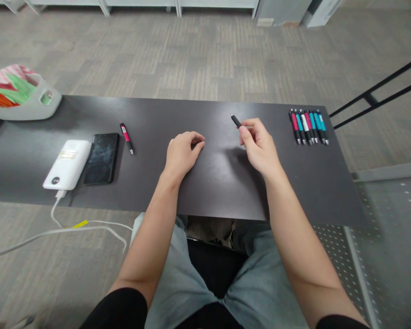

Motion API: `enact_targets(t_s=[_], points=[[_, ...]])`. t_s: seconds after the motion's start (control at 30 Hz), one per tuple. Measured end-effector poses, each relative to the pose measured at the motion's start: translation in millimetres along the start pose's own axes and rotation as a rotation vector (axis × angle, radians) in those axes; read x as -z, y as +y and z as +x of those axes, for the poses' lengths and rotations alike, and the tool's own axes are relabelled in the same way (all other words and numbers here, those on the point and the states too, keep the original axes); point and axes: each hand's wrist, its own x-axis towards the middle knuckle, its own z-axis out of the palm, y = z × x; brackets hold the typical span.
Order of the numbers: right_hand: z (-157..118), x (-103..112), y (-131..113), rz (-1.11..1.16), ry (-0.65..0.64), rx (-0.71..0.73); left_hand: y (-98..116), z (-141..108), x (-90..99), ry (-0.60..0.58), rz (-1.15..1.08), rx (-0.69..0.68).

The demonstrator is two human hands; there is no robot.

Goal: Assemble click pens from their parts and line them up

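Observation:
My right hand is closed around a pen, raised a little over the dark table. The pen's black grip and metal tip point up and to the left; the rest of it is hidden in my fingers. Resting on the table's middle, my left hand has curled fingers, thumb and forefinger tips close together, with nothing seen in them. To its left lies a single red and black pen. Several pens with red, teal and white barrels lie side by side in a row at the table's right end, tips toward me.
The dark table spans the view. On its left are a black phone-like slab, a white power bank with a white cable, and a white basket holding colourful wrappings. Black metal bars stand beyond the right end.

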Motion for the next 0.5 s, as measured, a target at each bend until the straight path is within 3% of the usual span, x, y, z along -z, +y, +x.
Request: enact_targets(t_s=[0.2, 0.4, 0.5], points=[[-0.1, -4.2, 1.2, 0.018, -0.007, 0.006, 4.3, -0.4, -2.1, -0.015, 0.182, 0.050], [-3.6, -6.2, -3.7, 0.053, -0.159, 0.005, 3.6, -0.7, 1.3, -0.022, 0.128, 0.088], [-6.0, -10.1, -9.4, 0.173, -0.268, -0.014, 7.9, -0.5, 1.5, 0.010, -0.044, 0.043]])
